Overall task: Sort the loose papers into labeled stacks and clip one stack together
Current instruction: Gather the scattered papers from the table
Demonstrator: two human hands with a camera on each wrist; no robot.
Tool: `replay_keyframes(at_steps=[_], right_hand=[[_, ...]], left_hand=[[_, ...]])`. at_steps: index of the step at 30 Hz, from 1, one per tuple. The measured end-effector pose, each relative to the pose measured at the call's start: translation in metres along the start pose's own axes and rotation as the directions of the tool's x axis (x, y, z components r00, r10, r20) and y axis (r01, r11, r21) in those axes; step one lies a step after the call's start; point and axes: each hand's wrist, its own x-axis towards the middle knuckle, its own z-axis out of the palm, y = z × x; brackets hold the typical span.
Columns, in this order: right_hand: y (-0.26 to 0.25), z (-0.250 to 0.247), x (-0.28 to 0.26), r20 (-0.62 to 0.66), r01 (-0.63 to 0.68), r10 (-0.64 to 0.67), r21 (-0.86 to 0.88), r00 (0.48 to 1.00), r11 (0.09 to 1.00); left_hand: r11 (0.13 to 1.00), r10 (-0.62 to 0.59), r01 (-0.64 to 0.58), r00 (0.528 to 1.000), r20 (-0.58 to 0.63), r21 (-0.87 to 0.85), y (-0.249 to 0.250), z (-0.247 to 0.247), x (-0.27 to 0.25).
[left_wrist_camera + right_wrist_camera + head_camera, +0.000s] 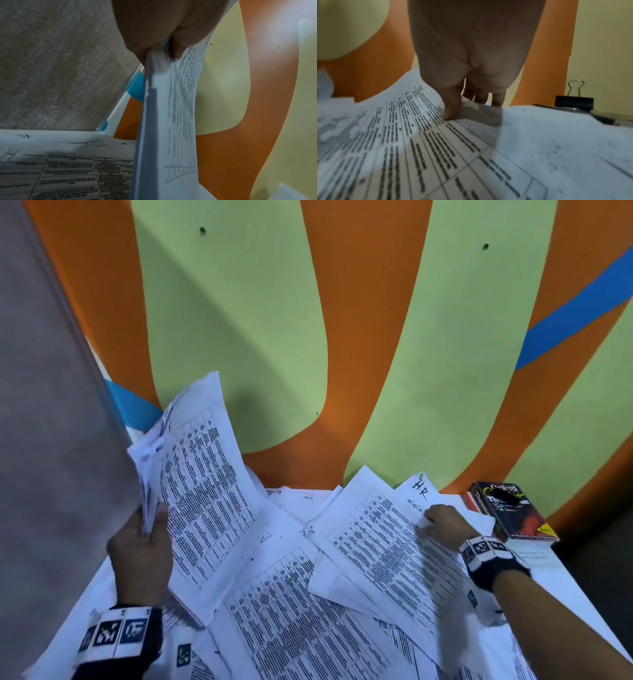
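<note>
My left hand (145,537) grips a bundle of printed sheets (202,491) and holds it upright over the left of the table; in the left wrist view the hand (159,44) pinches the bundle's edge (150,121). On the right, my right hand (442,523) pinches the edge of a printed table sheet (387,546), thumb on top and fingers underneath. In the right wrist view the thumb (452,106) presses that sheet (419,142). Behind it lies a sheet marked "H.R" (419,491). Loose printed papers (291,611) cover the table.
A dark paperback book (510,511) lies at the table's back right corner. A black binder clip (573,100) stands beyond the papers in the right wrist view. An orange and green wall (342,337) rises right behind the table. A grey panel (51,422) stands at the left.
</note>
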Motion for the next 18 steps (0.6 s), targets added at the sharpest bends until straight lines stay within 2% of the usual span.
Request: replay_keyframes(at_steps=[3,8,10,13,15,18], right_hand=[[-0.010,-0.023,-0.012,-0.076,0.103,-0.100,0.036,0.992,0.994],[-0.035,-0.090,-0.045,-0.163,0.156,-0.112,0.291,0.980,0.944],[-0.038,-0.118,-0.055,-0.286,0.218,-0.087,0.465,0.954,0.858],[-0.039,-0.140,-0.056,-0.412,0.254,0.078,0.689,0.908,0.679],[-0.047,-0.139,-0.054,-0.394,0.248,0.165,0.799,0.904,0.548],[-0.066,-0.121,-0.048,-0.315,0.225,0.165,0.884,0.935,0.410]], left_hand=[[0.999,-0.032,0.034,0.998,0.055,-0.026,0.011,0.002,-0.003],[0.994,-0.078,0.083,0.995,0.063,-0.075,0.021,0.005,-0.007],[0.987,-0.106,0.114,0.992,0.074,-0.113,0.025,0.008,-0.006],[0.979,-0.138,0.149,0.987,0.082,-0.141,0.032,0.012,-0.003],[0.972,-0.144,0.164,0.982,0.124,-0.171,0.040,0.016,-0.002],[0.954,-0.153,0.202,0.964,0.220,-0.222,0.049,0.031,-0.003]])
